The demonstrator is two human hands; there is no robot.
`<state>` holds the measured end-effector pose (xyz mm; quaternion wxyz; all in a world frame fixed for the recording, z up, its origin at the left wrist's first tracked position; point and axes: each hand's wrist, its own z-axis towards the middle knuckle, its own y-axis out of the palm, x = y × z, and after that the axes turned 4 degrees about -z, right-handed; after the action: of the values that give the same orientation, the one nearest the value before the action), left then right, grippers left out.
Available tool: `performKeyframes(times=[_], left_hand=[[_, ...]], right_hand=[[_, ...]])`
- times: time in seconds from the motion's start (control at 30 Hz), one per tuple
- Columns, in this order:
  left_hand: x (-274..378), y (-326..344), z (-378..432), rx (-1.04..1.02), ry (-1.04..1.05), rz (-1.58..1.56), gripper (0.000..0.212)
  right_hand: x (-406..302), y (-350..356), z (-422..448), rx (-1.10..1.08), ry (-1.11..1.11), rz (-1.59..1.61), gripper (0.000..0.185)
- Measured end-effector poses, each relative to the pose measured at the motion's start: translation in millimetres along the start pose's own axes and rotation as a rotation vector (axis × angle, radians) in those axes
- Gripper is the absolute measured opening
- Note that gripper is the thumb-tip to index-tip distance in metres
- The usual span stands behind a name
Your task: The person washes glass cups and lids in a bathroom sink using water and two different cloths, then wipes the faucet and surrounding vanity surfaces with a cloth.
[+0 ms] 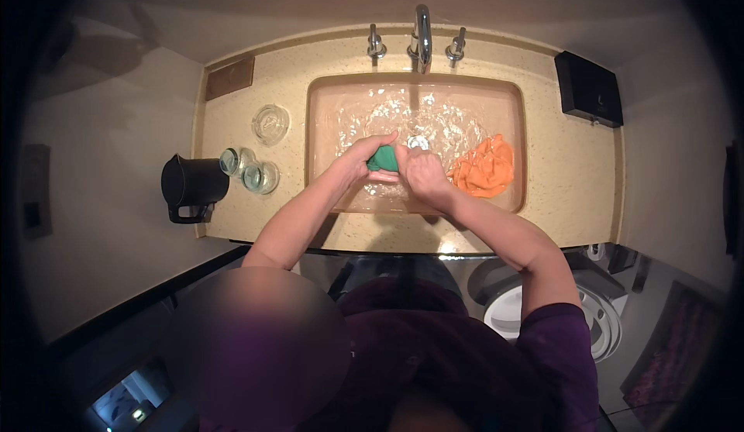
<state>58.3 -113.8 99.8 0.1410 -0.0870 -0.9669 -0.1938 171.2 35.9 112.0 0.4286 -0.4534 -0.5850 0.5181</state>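
Note:
A bunched green cloth (pixel 383 159) is held over the sink basin (pixel 415 80). My left hand (pixel 361 156) wraps around it from the left, thumb on the far side and fingers beneath. The cloth's right end meets my right hand (pixel 424 171), which is curled into a fist; what lies inside the fist is hidden. Rippling water covers the basin floor around the round metal drain (pixel 417 142). At the basin's right side lies a wet, crumpled orange cloth (pixel 487 167), near my right wrist and apart from the green one.
Behind the basin stand a chrome faucet (pixel 424 37) and two lever handles (pixel 376 46). Two glass tumblers (pixel 260 177), a glass ashtray (pixel 270 124) and a black kettle (pixel 195 187) are on the left. A black box (pixel 589 90) sits at right; a toilet (pixel 607 321) is behind me.

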Motion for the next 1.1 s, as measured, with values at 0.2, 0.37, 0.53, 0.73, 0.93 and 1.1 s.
performKeyframes(times=[0.2, 0.37, 0.53, 0.73, 0.93, 1.1], left_hand=[[4, 0, -15, 0.091, 0.34, 0.091, 0.02], [16, 33, -62, -0.027, 0.966, 0.924, 0.011], [23, 66, -90, -0.471, 1.493, 1.404, 0.015], [1, 69, -99, -0.628, 1.538, 1.324, 0.019], [-29, 82, -64, 0.107, 1.202, 0.137, 0.018], [-5, 98, -63, 0.044, 0.448, -0.563, 0.026]], right_hand=[[18, 7, -1, 0.048, 0.193, 0.729, 0.026], [50, 13, 4, -0.406, 1.024, 2.108, 0.04], [37, -20, 1, -0.589, 0.901, 2.282, 0.055], [17, -11, -38, -0.34, 0.863, 2.879, 0.044], [22, -39, -3, 0.44, 0.844, 2.494, 0.028], [27, -88, 9, 0.743, 0.623, 1.729, 0.023]])
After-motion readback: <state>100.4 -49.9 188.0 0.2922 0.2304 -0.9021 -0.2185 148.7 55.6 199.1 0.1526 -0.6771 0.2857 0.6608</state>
